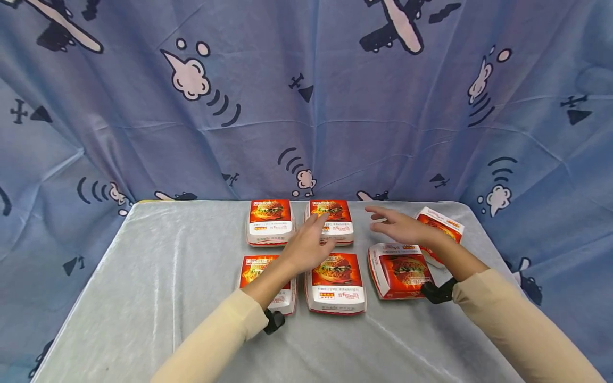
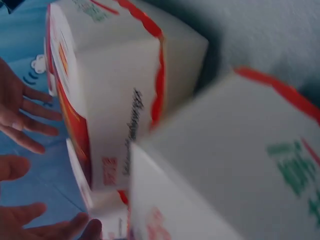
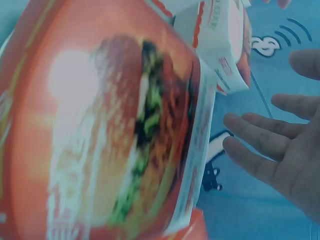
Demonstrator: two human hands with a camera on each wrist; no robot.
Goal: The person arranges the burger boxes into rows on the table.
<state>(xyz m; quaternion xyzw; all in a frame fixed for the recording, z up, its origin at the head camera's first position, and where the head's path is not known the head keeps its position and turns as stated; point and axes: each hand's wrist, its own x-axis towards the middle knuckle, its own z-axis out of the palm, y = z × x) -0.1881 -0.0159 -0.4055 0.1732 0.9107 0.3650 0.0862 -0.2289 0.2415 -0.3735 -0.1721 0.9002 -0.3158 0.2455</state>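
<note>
We are hovering our left hand (image 1: 306, 247) at the near edge of a red-and-white burger box (image 1: 340, 219); its thumb and fingers are standing apart and wide, gripping nothing, though whether a fingertip is touching the lid we cannot tell. Our right hand (image 1: 399, 226) is also spreading wide and holding nothing, its fingers pointing across toward the left hand. In the right wrist view we are seeing those fingers extending and separating.

Just to the left of our left hand, a second box (image 1: 270, 221) is sitting beside the first. Beneath our left forearm a third box (image 1: 256, 267) is lying partly hidden, and a fourth box (image 1: 335, 282) is resting on the near side of the left hand, so these four are forming two rows of two. On the near side of our right hand, a fifth box (image 1: 402, 271) is sitting askew, its print turning the other way. Beyond our right forearm a sixth box (image 1: 440, 222) is lying at an angle, partly covered by that arm.

All six are resting on the grey-covered bench (image 1: 119, 298), and behind our hands a blue patterned curtain (image 1: 268, 133) is hanging.
</note>
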